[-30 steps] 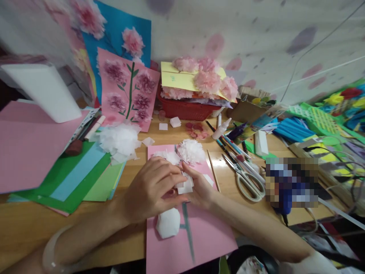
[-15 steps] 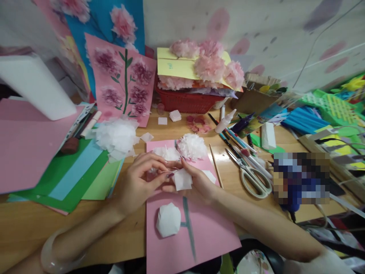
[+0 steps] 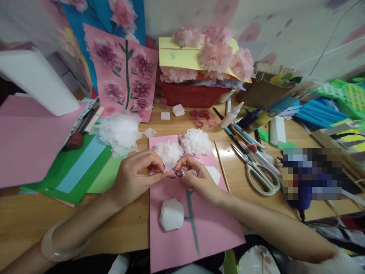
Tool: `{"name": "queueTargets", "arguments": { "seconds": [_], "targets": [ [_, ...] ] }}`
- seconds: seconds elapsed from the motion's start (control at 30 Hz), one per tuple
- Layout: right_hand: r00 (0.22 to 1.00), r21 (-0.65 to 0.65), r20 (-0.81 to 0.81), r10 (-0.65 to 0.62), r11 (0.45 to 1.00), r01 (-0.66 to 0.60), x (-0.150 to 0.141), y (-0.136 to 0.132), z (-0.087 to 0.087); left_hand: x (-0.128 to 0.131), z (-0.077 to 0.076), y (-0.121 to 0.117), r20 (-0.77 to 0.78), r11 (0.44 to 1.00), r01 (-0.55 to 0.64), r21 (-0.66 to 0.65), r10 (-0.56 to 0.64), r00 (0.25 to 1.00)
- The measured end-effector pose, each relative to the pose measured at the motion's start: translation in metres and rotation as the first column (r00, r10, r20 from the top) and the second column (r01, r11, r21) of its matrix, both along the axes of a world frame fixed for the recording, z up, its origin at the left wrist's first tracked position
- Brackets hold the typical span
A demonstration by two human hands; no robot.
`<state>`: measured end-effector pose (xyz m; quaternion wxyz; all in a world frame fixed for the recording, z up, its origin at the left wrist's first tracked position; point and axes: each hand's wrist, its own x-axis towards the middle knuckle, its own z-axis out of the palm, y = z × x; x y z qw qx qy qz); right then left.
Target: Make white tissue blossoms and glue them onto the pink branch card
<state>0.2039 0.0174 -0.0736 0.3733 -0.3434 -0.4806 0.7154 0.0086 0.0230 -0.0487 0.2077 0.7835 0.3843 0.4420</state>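
My left hand [image 3: 135, 175] is closed in a pinch, its thumb and fingertips meeting those of my right hand [image 3: 201, 179]. Between them they hold a small piece of white tissue paper [image 3: 192, 172], mostly hidden by the curled right fingers. Just behind the fingertips are two fluffy white paper flowers, one on the left [image 3: 168, 152] and one on the right [image 3: 196, 141]. They lie on a pink sheet [image 3: 219, 232] with a painted grey-green stem [image 3: 191, 217]. A white many-sided paper pad [image 3: 172, 214] sits nearer me, and another white pad [image 3: 213, 174] is partly behind my right hand.
Loose tissue squares [image 3: 119, 129] are heaped at left beside coloured sheets [image 3: 76, 171]. Scissors [image 3: 256, 171], a wooden stick [image 3: 221, 163] and a glue bottle [image 3: 232, 115] lie at right. Behind stand a red basket [image 3: 194, 95] and a pink flower picture [image 3: 114, 68].
The tissue piece, flat and in plain view before, is now mostly covered by my right fingers. Both hands have drawn into a tighter pinch, uncovering more of the left flower. The view shifted slightly.
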Motion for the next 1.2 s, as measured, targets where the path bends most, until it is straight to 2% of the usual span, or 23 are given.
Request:
{"name": "queueTargets", "arguments": {
  "seconds": [0.23, 0.57, 0.87, 1.0, 1.1, 1.2],
  "targets": [
    [0.989, 0.113, 0.146, -0.004, 0.993, -0.013, 0.0, -0.002, 0.003, 0.0, -0.002, -0.001, -0.061, 0.996, 0.08, 0.049, -0.077, 0.995],
    [0.983, 0.123, 0.185, 0.006, 0.992, -0.029, -0.001, -0.003, 0.004, 0.001, -0.003, -0.004, -0.029, 0.992, 0.117, -0.052, -0.119, 0.992],
    [0.985, 0.14, 0.166, -0.058, 0.99, 0.034, -0.001, -0.002, -0.004, 0.006, -0.006, -0.006, -0.001, 0.994, 0.036, -0.098, -0.037, 0.999],
    [0.987, 0.107, 0.136, -0.089, 0.991, 0.074, -0.001, 0.0, -0.009, 0.006, -0.007, -0.003, 0.034, 0.997, 0.025, -0.072, -0.022, 0.999],
    [0.988, 0.087, 0.131, -0.078, 0.994, 0.066, 0.0, 0.0, -0.008, 0.004, -0.008, -0.002, 0.065, 0.997, -0.018, -0.074, 0.023, 0.998],
    [0.984, 0.125, 0.153, -0.094, 0.989, 0.075, 0.0, -0.002, -0.003, 0.002, -0.007, -0.003, 0.052, 0.994, -0.034, -0.103, 0.039, 0.998]
  ]
}}
